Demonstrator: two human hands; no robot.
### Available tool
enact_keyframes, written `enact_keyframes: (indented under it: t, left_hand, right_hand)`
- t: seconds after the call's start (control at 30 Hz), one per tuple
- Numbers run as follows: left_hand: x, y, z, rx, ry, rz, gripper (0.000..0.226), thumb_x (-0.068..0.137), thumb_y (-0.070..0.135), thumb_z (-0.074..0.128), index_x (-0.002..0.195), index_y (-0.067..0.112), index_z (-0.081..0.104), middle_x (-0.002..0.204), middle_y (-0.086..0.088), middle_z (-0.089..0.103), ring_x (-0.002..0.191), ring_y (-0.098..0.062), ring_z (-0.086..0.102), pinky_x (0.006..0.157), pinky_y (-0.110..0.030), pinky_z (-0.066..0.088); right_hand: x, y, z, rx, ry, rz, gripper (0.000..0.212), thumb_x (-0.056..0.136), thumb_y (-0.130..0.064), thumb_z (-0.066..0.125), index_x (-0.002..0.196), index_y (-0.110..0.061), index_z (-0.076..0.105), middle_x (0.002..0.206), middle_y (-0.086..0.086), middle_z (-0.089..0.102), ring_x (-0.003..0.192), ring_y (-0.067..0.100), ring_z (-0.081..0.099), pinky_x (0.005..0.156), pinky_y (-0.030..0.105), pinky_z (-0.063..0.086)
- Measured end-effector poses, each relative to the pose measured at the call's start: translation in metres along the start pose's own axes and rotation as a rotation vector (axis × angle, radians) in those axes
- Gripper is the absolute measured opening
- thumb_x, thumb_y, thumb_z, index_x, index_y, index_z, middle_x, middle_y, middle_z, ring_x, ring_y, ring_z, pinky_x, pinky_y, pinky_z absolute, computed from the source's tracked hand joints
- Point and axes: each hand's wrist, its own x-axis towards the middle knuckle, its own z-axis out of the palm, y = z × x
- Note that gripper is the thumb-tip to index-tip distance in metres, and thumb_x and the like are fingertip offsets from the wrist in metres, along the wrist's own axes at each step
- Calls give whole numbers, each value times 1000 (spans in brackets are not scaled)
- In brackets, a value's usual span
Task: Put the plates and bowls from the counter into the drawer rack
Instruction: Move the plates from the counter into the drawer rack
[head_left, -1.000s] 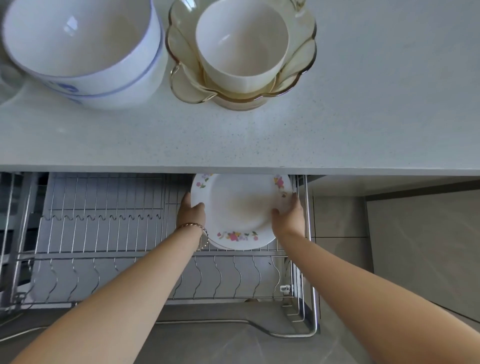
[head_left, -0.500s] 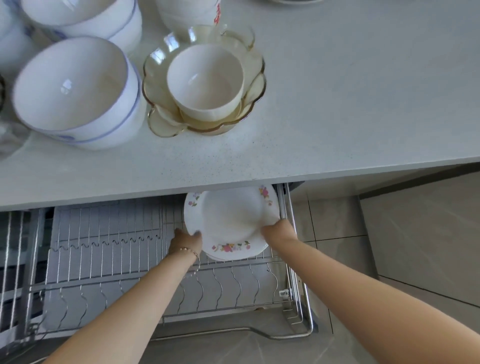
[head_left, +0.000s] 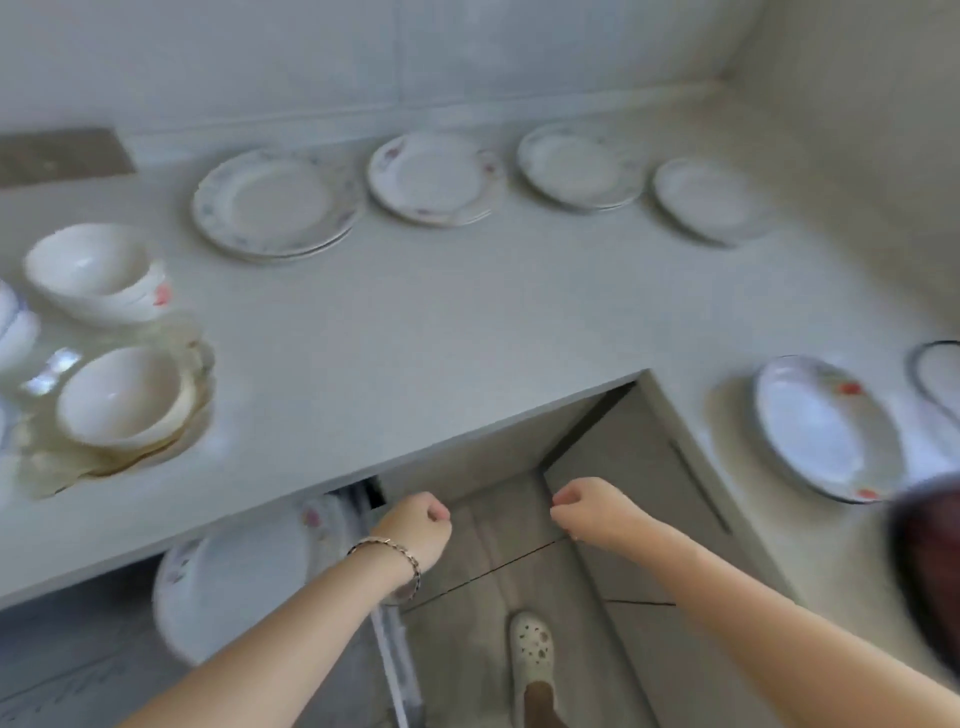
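A flowered white plate (head_left: 234, 577) stands in the drawer rack (head_left: 396, 660) under the counter edge, blurred. My left hand (head_left: 415, 525), with a bracelet on the wrist, hovers just right of that plate with fingers curled and holds nothing. My right hand (head_left: 592, 512) floats over the floor, fingers curled too, with nothing in it. Several plates lie along the counter's back: a large plate stack (head_left: 275, 202), a flowered plate (head_left: 434, 176), and two plain plates (head_left: 579, 166) (head_left: 706, 200). A white bowl stack (head_left: 98, 270) and a cream bowl (head_left: 124, 395) in an amber glass dish sit at the left.
On the counter's right wing lie an oval flowered dish (head_left: 826, 426) and a dark-rimmed plate (head_left: 940, 384). My foot in a light clog (head_left: 530, 654) stands on the tiled floor. A dark blurred object (head_left: 930, 561) is at the right edge.
Both hands have let go of the flowered plate, which now stands in the rack, and have pulled back to the right. The view has swung up and right over the counter.
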Motion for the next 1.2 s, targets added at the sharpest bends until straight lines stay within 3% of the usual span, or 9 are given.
enact_keyframes:
  t: [0.1,0.33,0.57,0.67,0.77,0.83,0.97,1.07,1.2]
  left_hand:
    - [4,75,37,-1,-40,73,15,87,15,44,88,27,53,92,3,63,99,-19,66,84,-26,48]
    - [22,213,118,21,-131,133,21,88,16,41,97,24,59,112,0,67,103,-18,65,91,-30,51]
    - [39,255,140,9,-125,89,15,91,15,43,92,23,56,101,-1,68,98,-20,67,82,-28,50]
    - [45,256,134,-45,-108,49,17,92,11,41,95,19,56,79,6,63,83,-15,65,63,-18,46]
    - [52,257,126,-132,-91,-38,24,93,8,39,107,11,59,76,4,60,74,-12,61,61,-18,46]
    - [57,259,123,-240,-109,-120,30,95,8,40,120,6,55,82,-3,62,81,-19,63,65,-22,49]
    - [60,267,130,-478,-229,-226,46,97,18,45,140,7,35,130,-19,54,107,-33,60,87,-38,50]
    - [67,271,145,-552,-234,-211,39,94,22,49,131,10,42,124,-13,56,100,-29,60,91,-40,50]
    - [70,265,146,-643,-85,-216,15,92,4,49,104,12,43,115,-13,56,96,-35,60,81,-44,53]
  right_hand:
    - [6,53,-78,103,256,32,35,87,-16,53,120,-10,62,120,9,65,111,25,61,94,30,46]
    - [39,155,-219,236,752,318,49,87,-20,47,135,-8,41,139,17,41,125,34,44,105,39,36]
    - [81,210,-253,408,610,633,41,89,-11,44,129,-2,43,133,20,48,122,37,48,102,44,41]
    - [84,218,-244,451,643,625,35,91,-10,40,124,0,47,127,21,54,116,39,53,92,40,45]
    - [81,216,-236,486,656,600,32,93,-13,37,118,1,52,121,20,59,110,38,57,83,35,45]
    - [79,209,-229,495,658,582,30,94,-14,37,116,0,53,120,20,60,109,37,58,82,35,44]
    - [79,193,-211,541,657,524,31,96,-18,34,115,-1,52,118,19,60,108,36,57,88,38,44]
    - [78,187,-193,621,682,446,28,95,-18,34,110,-2,53,111,18,61,90,32,54,84,37,44]
    - [67,172,-176,704,748,331,26,96,-22,35,107,-6,52,95,10,57,84,29,51,80,39,45]
